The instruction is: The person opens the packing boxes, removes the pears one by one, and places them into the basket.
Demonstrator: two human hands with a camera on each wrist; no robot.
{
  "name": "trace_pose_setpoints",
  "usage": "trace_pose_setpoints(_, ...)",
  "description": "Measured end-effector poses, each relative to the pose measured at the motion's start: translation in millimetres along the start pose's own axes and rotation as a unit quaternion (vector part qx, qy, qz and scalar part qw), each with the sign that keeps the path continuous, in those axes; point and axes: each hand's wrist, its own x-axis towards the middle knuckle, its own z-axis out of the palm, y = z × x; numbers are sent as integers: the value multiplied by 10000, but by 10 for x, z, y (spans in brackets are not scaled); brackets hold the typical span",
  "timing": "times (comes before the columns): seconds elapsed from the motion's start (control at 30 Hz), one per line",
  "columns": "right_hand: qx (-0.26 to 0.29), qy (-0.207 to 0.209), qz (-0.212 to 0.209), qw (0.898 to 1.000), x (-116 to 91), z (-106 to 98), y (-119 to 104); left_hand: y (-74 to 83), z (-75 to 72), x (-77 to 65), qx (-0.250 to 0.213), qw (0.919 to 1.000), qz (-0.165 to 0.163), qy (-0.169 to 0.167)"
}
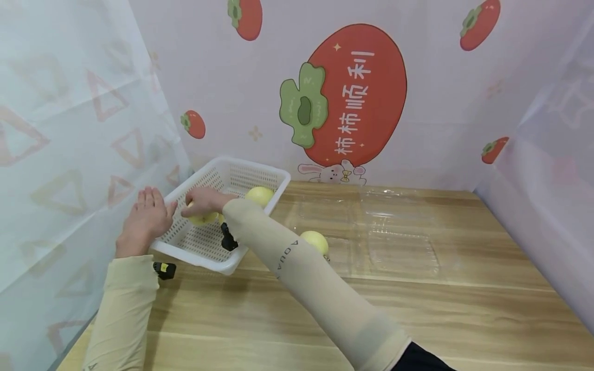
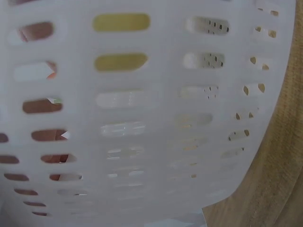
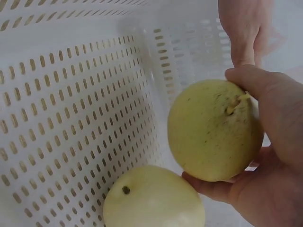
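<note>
My right hand (image 1: 206, 200) reaches into a white slotted plastic basket (image 1: 227, 269) and grips a pale yellow-green melon (image 3: 213, 130), thumb on one side and fingers on the other. A second melon (image 3: 154, 201) lies in the basket close to the held one. Another melon (image 1: 260, 196) sits by the basket's right side. My left hand (image 1: 147, 219) is at the basket's left rim with its fingers straight; whether it presses on the rim is hard to tell. The left wrist view is filled by the basket's slotted wall (image 2: 163, 109), with yellow showing through two slots.
One melon (image 1: 314, 241) stands on the wooden table (image 1: 278, 319) right of the basket, by several clear plastic trays (image 1: 403, 252). A printed sheet (image 1: 441, 103) forms the back wall. Sheets also close off the left and right sides.
</note>
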Motion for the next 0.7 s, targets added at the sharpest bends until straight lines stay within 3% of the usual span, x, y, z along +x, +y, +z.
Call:
trace_pose_setpoints(0.27, -290, -586, 259, 9975, -17, 54, -39, 23, -2, 6, -3, 10000, -54, 3)
trace_pose_setpoints(0.47, -408, -556, 385, 9969, -2, 101, -12, 39, 7, 10, -66, 10000, -50, 9)
trace_pose_setpoints(0.7, -698, -513, 49, 9962, -23, -52, -42, 20, -7, -1, -61, 10000, -76, -17)
